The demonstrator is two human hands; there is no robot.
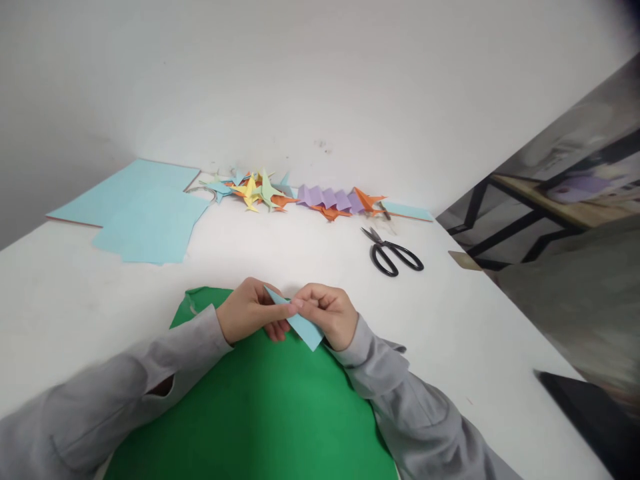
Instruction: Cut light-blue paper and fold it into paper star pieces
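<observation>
A small folded piece of light blue paper (306, 329) is held between both hands above the green cloth (260, 400). My left hand (255, 311) pinches its upper left part, thumb on top, with some fingers curled beneath. My right hand (329, 313) grips the paper's upper edge between thumb and fingers, its thumb tip touching the left thumb. One pointed corner of the paper rises at the upper left, and the wider end points down toward the lower right.
Light blue sheets (150, 213) lie at the back left. Colourful folded paper figures (265, 192) and a purple pleated paper (330, 199) line the wall. Black-handled scissors (385, 257) rest right of centre. A dark flat object (590, 413) is at the right edge of the white table (450, 333).
</observation>
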